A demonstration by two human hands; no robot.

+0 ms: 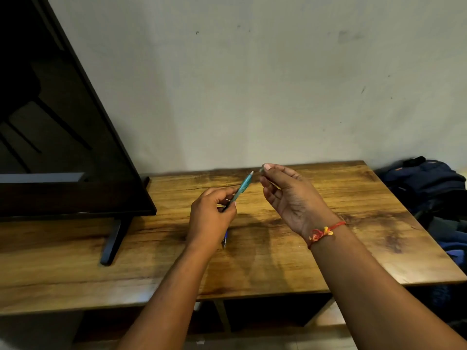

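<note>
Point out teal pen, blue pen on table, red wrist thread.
teal pen [243,185]: head view, middle of the barrel.
blue pen [225,238]: head view, exposed tip end.
red wrist thread [319,234]: head view, red-yellow knot.

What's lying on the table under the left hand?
A blue pen on the wooden table; only one end shows. The left hand covers the rest.

left: TV [63,122] and its foot [113,238] block the table [353,248] | far: wall [252,84] closes it off | right: bag [427,183] past the edge | middle: blue pen [225,239] lies under raised left hand [212,215] with teal pen [241,188]; right hand [290,198] with small piece [261,169] near its tip | free: near strip, right half
</note>
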